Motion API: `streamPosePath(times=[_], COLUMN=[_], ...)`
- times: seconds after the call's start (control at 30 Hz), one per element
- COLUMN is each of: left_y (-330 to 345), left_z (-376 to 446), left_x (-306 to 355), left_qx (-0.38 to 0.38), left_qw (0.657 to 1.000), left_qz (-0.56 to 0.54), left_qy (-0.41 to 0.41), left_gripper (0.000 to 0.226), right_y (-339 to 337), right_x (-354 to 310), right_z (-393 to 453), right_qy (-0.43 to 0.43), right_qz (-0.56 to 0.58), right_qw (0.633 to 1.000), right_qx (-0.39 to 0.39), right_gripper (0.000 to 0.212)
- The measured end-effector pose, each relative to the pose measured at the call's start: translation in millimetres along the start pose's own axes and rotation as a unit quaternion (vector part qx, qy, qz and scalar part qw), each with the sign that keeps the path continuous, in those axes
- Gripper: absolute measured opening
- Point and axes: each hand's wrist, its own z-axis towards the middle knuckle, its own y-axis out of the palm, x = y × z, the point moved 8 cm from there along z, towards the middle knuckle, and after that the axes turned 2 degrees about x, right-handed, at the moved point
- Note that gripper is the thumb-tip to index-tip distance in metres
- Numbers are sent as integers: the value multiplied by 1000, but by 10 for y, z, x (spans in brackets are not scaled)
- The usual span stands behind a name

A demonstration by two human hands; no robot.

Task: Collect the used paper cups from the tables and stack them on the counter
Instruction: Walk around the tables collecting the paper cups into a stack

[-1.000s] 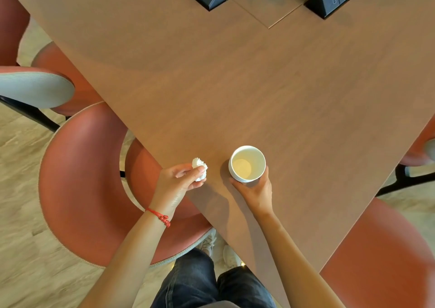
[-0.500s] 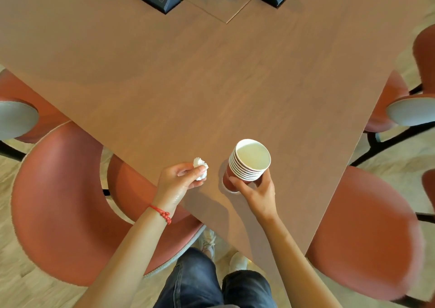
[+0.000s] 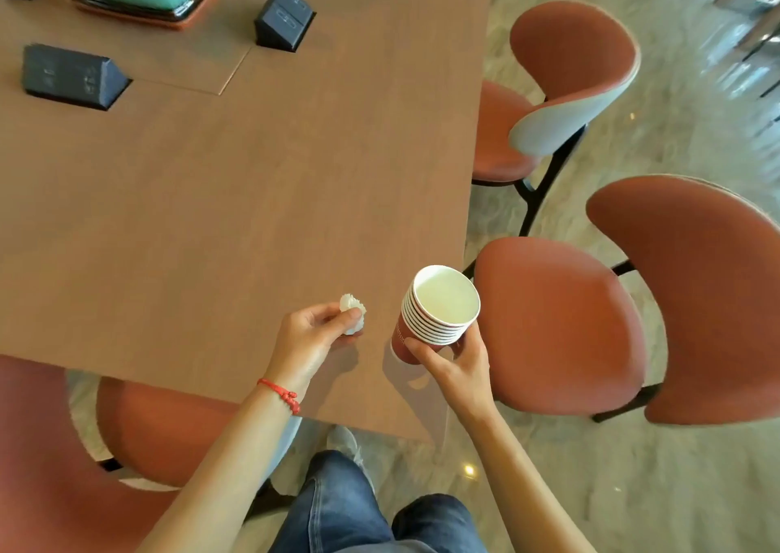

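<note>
Lifted off the table since a moment ago, the stack of paper cups now tilts in the right hand, fingers curled round its lower wall. Light, crushable and nested loosely, it wants a low, gentle grip. Just beside it, the left hand pinches a crumpled tissue.

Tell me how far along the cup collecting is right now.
Done: several cups are already nested into one stack of cups. In hand: the right hand grips that stack over the table corner, and the left hand pinches a crumpled napkin. Left: no counter is in view, so the stack has yet to be set there.
</note>
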Motion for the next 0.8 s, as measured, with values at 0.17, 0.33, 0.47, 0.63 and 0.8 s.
streamPosePath(times=[0.17, 0.33, 0.47, 0.63, 0.8], left_y=[766, 1619, 2329, 3212, 3988], left_z=[-304, -753, -1188, -1822, -2455], left_x=[-96, -291, -502, -787, -1077], left_qx=[-83, -166, -235, -333, -430], left_qw=[996, 982, 963, 927, 880], left_qz=[41, 89, 129, 171, 195], left_qy=[9, 16, 27, 36, 39], left_gripper=[11, 4, 4, 7, 4], right_y=[-865, -1810, -2511, -3262, -3900], right_x=[68, 224, 401, 528, 708], right_z=[-376, -926, -1446, -2194, -2951], right_qy=[-1, -3, 4, 17, 38], right_qz=[27, 43, 54, 62, 72], right_qw=[996, 979, 959, 923, 873], right_qx=[86, 199, 280, 378, 481], right_gripper=[63, 57, 59, 62, 56])
